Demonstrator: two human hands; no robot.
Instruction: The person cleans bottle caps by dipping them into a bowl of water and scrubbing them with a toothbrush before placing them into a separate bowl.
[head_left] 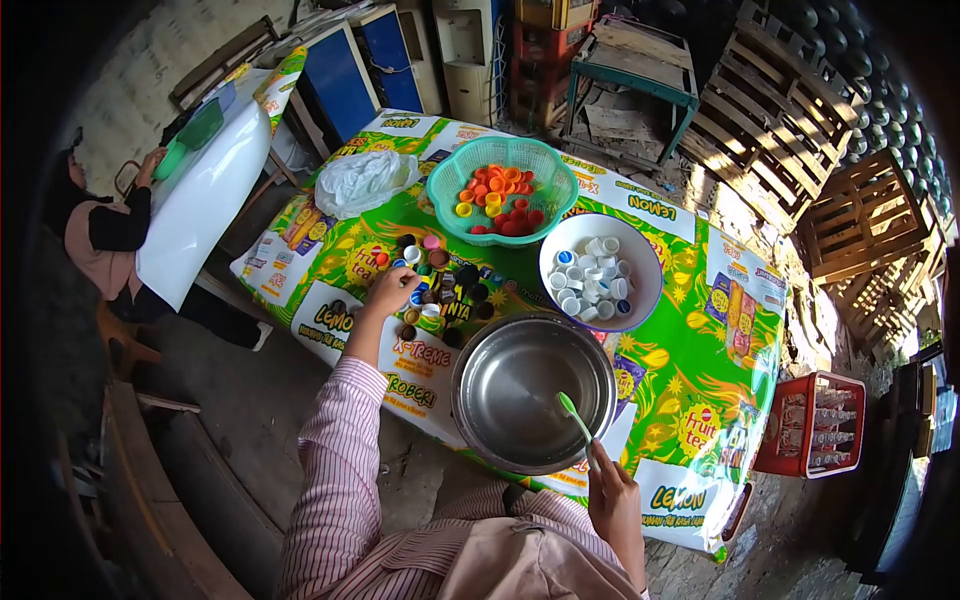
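Head view: I see right hand (614, 500) gripping toothbrush (575, 413), slanted forward-left over basin (505, 385); left hand (391, 291) (grip unclear to me) is nearer loose caps (412, 255).

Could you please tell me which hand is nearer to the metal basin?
The right hand: it is just beside the metal basin's rim, while the left hand is farther away, over the loose caps.

Teal-framed stand (638, 62) beside wooden pallets (778, 125); red crate (788, 432) lower right.
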